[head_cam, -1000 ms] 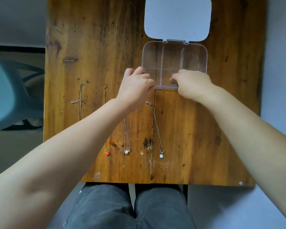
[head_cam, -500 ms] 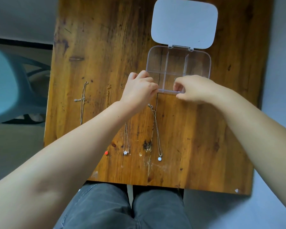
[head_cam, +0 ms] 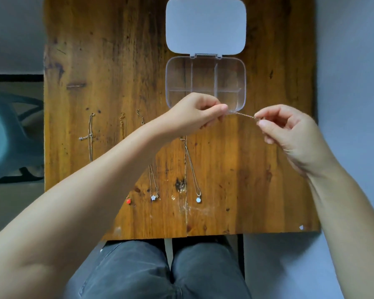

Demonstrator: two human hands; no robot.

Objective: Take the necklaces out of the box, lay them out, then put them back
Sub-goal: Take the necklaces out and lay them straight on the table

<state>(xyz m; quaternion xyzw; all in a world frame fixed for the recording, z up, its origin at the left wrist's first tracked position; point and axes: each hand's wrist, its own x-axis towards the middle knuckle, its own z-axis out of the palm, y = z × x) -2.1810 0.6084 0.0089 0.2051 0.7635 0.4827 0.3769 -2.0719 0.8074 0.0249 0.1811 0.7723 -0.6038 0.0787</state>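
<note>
Worn brown planks made up the table [head_cam: 257, 180], with pale floor around it and my dark trousers showing at 6 o'clock. At 12 o'clock sat the clear box [head_cam: 205, 83], its white lid [head_cam: 205, 25] thrown flat back beyond it; the compartments looked empty, as far as I could tell through the plastic.

My left hand [head_cam: 194, 114] and right hand [head_cam: 289, 130] were raised just at the box's near edge, each grip pressed together in a pinch on one end of a thin chain [head_cam: 244, 115], which ran taut between them. I judged I held it stretched like that to keep it from tangling and to set it down straight.

Four necklaces already lay in parallel lines running from 12 towards 6 o'clock, spaced apart so none crossed: a plain chain [head_cam: 90, 137] far out at 9 o'clock, then one with a red pendant [head_cam: 128, 201], one with a small flower pendant [head_cam: 153, 197], and one with a pale round pendant [head_cam: 198, 200] nearest the middle. Bare wood to the right of that last one seemed the natural spot for the piece I held.

No brand, label or writing could be read on anything
</note>
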